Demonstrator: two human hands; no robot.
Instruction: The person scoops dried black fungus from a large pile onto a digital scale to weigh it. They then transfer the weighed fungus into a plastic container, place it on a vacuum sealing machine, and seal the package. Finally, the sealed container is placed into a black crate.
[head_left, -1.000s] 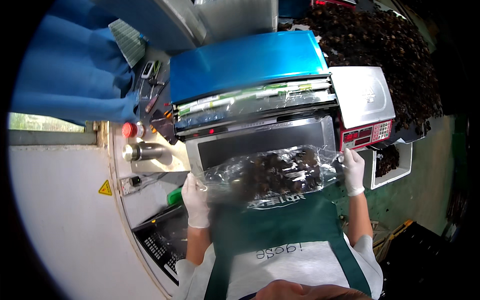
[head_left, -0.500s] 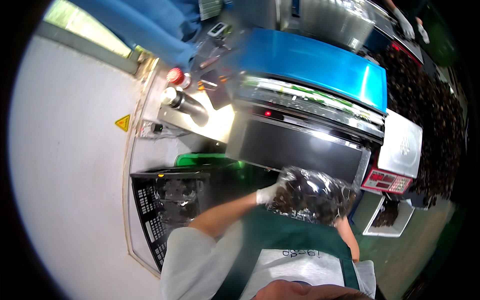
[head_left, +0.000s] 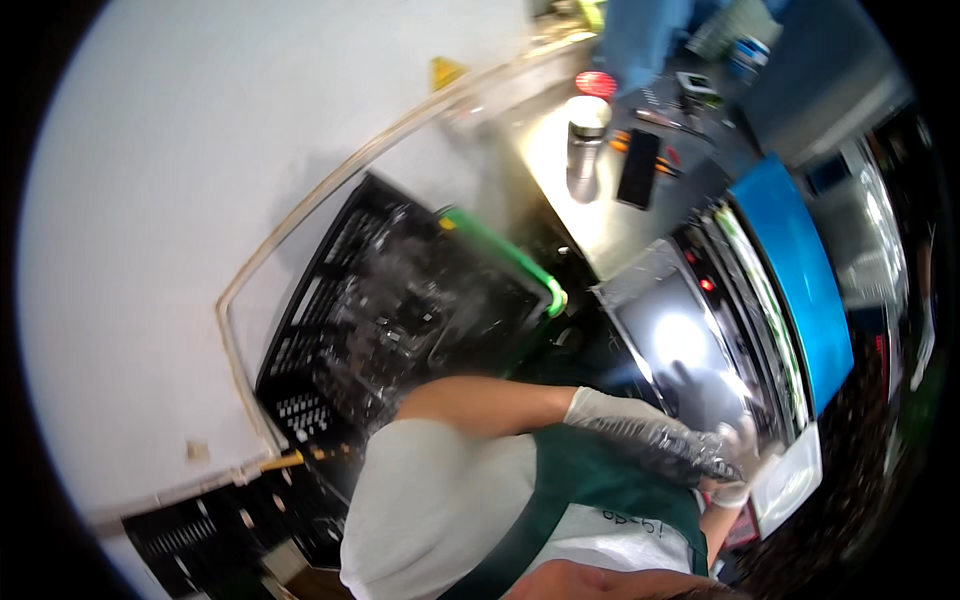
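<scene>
My left hand (head_left: 600, 405), in a white glove, holds the filled plastic bag (head_left: 660, 450) low against my green apron (head_left: 560, 470); its fingers are mostly behind the bag. My gloved right hand (head_left: 740, 455) is at the bag's right end, its fingers partly curved and blurred, so its grip is unclear. Just beyond them lies the steel plate (head_left: 665, 330) of a machine with a blue lid (head_left: 795, 280) and red lights. A scale with a pale pan (head_left: 790, 475) stands right of my right hand.
A black crate (head_left: 315, 355) with bags inside stands at my left beside the white wall (head_left: 140, 250). The steel bench (head_left: 550, 170) holds a flask (head_left: 585, 150), red-capped container, black phone and tools. Dark pieces (head_left: 855, 490) are heaped at right, near another person's gloved hand (head_left: 920, 350).
My view has swung left toward the crate and wall. The bag, held out flat between both hands a second ago, is now gathered low at my apron, with my left arm across my body.
</scene>
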